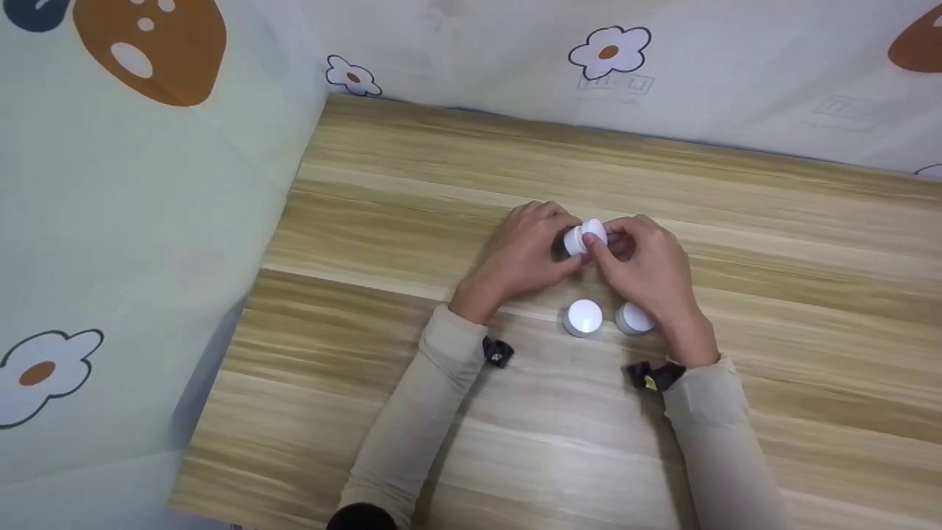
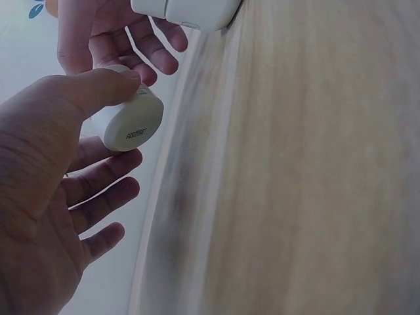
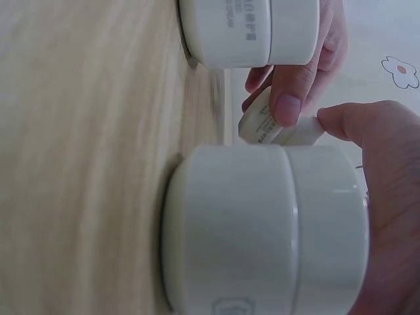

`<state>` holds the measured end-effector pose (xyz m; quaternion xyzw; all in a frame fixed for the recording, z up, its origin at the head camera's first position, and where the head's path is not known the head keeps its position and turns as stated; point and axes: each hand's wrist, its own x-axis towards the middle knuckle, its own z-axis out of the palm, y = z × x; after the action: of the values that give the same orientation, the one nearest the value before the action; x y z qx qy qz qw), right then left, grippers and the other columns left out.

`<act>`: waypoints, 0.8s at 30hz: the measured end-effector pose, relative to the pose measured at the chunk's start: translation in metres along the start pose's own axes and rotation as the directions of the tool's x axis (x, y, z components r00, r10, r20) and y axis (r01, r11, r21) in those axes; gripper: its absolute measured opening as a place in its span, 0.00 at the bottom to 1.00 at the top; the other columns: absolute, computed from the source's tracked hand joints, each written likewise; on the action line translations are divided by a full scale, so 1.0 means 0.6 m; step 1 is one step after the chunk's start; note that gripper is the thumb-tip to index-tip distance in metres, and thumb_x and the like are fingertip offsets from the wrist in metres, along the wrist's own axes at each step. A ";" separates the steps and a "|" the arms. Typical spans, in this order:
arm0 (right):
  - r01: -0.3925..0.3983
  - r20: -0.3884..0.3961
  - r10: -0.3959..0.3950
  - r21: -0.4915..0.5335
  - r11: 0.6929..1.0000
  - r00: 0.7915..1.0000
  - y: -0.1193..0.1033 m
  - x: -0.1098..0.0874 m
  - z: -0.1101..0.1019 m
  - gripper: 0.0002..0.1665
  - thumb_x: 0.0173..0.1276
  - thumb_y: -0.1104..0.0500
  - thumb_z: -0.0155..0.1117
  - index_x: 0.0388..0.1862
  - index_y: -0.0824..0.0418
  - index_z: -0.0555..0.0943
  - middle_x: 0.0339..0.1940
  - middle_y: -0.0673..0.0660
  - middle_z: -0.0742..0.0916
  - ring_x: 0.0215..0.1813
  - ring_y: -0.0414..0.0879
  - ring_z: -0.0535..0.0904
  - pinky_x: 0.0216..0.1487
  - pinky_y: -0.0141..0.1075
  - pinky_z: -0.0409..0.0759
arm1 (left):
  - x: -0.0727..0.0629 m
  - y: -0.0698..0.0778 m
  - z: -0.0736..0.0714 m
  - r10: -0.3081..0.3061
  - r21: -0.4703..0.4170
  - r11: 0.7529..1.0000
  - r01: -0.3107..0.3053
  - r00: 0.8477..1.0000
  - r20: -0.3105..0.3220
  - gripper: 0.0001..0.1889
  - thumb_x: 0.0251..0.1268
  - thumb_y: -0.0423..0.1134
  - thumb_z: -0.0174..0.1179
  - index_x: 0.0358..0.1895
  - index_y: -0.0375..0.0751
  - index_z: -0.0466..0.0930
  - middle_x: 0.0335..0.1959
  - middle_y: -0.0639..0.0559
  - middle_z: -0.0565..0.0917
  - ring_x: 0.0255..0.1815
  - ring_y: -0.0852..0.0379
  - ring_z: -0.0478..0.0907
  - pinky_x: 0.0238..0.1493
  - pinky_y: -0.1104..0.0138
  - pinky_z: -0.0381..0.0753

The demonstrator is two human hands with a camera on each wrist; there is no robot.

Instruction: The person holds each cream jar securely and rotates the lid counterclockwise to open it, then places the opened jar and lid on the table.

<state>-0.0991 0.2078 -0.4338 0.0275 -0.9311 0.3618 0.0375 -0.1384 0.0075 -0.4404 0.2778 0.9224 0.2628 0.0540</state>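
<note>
A small white cream jar (image 1: 573,242) is held above the table between both hands. My left hand (image 1: 526,246) grips its body, thumb on one side and fingers on the other; in the left wrist view, its base (image 2: 135,131) shows a small dark printed mark. With thumb and fingers, my right hand (image 1: 651,261) pinches the white lid (image 1: 596,230) at the other end of the jar. Two more lidded white jars stand upright nearer the body: one jar (image 1: 584,318) between the wrists, another jar (image 1: 634,318) partly hidden under the right hand.
The wood-grain table (image 1: 383,243) has its left edge along a pale wall covering (image 1: 221,184) with flower prints. Behind the table's back edge hangs more of this covering. Dark wrist cameras (image 1: 497,352) sit on both sleeves.
</note>
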 end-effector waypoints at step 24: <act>0.009 -0.011 -0.009 0.007 1.000 1.000 -0.001 -0.003 -0.001 0.21 0.72 0.50 0.70 0.54 0.63 0.88 0.45 0.62 0.90 0.44 0.56 0.88 0.47 0.45 0.78 | 0.000 0.001 0.000 0.003 0.006 1.000 -0.003 1.000 0.003 0.23 0.69 0.55 0.67 0.63 0.51 0.85 0.60 0.54 0.85 0.64 0.52 0.78 0.74 0.59 0.72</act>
<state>-0.0971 0.2082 -0.4331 0.0301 -0.9294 0.3652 0.0441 -0.1381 0.0079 -0.4402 0.2797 0.9227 0.2596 0.0543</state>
